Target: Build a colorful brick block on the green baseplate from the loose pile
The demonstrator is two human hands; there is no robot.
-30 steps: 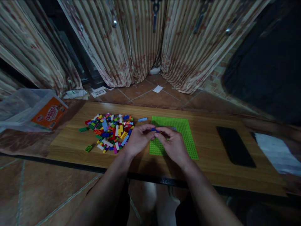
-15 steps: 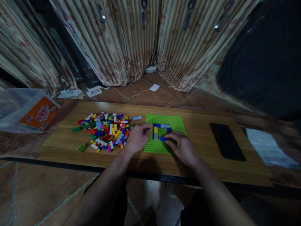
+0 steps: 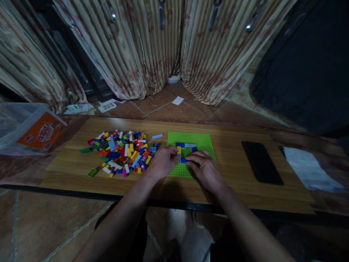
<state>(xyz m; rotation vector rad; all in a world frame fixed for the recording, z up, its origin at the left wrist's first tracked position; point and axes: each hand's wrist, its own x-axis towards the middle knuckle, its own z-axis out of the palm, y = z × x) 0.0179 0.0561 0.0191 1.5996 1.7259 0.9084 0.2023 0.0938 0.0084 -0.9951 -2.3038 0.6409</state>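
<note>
A green studded baseplate (image 3: pixel 171 137) lies on the table with a low rectangular outline of toy bricks on it. Dark blue and pale bricks (image 3: pixel 190 145) form its far side, and a yellow brick (image 3: pixel 179 149) is on its left side. At the outline's near side, my right hand (image 3: pixel 205 169) pinches a blue brick (image 3: pixel 183 160) between thumb and fingers. My left hand (image 3: pixel 163 161) is closed at the left side, its fingertips against or just beside the yellow brick; whether they grip anything is hidden.
A heap of mixed loose bricks (image 3: pixel 127 151) spreads left of my left hand, with a light blue brick (image 3: pixel 157 136) and a green brick (image 3: pixel 92 172) apart from it. A black phone-like slab (image 3: pixel 261 162) lies right. A clear bin (image 3: pixel 16 120) stands beyond the table's left end.
My right hand has moved left with the blue brick, which now meets the near end of the outline's left side. My left hand has come closer against that side.
</note>
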